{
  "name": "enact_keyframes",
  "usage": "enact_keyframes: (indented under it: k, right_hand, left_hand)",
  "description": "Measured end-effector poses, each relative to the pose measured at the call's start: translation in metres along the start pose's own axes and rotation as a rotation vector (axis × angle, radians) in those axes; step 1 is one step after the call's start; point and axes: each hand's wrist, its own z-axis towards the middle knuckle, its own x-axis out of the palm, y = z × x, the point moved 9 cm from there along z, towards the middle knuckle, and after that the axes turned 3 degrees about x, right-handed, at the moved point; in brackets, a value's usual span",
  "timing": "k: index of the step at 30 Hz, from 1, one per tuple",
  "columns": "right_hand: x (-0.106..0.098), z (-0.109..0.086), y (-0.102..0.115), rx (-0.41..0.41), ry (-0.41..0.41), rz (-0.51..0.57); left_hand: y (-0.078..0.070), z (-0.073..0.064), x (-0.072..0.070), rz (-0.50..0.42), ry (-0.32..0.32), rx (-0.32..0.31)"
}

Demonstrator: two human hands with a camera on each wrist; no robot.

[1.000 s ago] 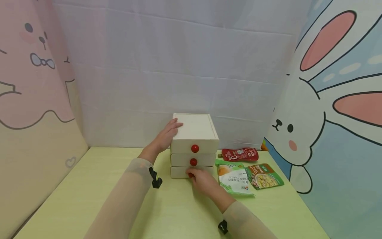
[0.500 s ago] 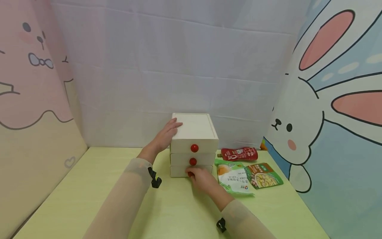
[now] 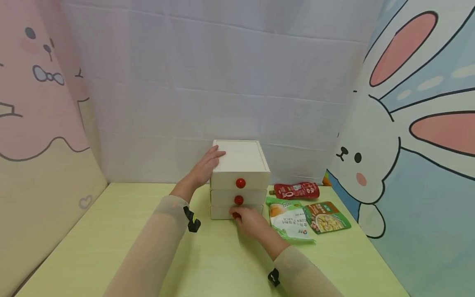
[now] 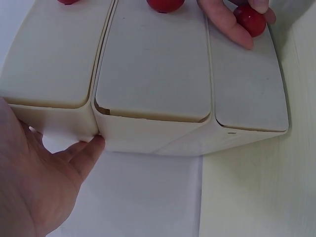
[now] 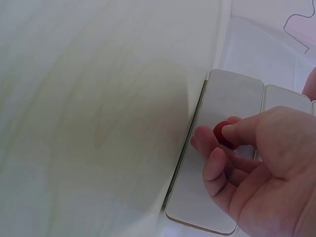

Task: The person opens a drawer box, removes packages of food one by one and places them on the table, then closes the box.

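A small white cabinet (image 3: pixel 242 156) with three stacked drawers stands at the back of the table, a round red knob on each drawer front. My right hand (image 3: pixel 253 222) is at the lowest drawer. Its thumb and index finger pinch that drawer's red knob (image 5: pixel 224 134), while the other fingers curl below. All drawer fronts look nearly flush in the left wrist view. My left hand (image 3: pixel 205 167) rests on the cabinet's upper left edge, with straight fingers across the top. Seen from the left wrist, digits of the left hand (image 4: pixel 42 173) touch the cabinet's side wall (image 4: pixel 153 133).
Right of the cabinet lie a green and white corn starch bag (image 3: pixel 291 220), a brown and green food packet (image 3: pixel 326 218) and a red spouted pouch (image 3: pixel 297 190). A white curtain (image 3: pixel 185 103) hangs behind; printed cartoon panels flank the pale green table (image 3: pixel 148 206).
The head view has shifted very slightly. Both hands keep their places, the left on the cabinet's top edge and the right at the lowest knob.
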Motion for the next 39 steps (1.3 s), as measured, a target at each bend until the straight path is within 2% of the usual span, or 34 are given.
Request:
enact_keyframes:
  k: [29,32,35,39]
  right_hand:
    - [0.004,0.003,-0.001,0.022,0.003,-0.038]
    - [0.006,0.001,0.000,0.005,0.023,-0.053]
    - [0.007,-0.004,0.003,-0.030,0.065,-0.047]
    - [-0.004,-0.022,0.001,-0.037,0.149,0.019]
  left_hand:
    - [0.007,0.001,-0.007,-0.034,-0.009,-0.024]
    - [0.012,-0.002,-0.008,-0.048,-0.031,-0.036]
    - [0.016,-0.008,-0.012,-0.047,-0.090,-0.032]
    - [0.020,-0.026,-0.019,-0.006,-0.162,-0.011]
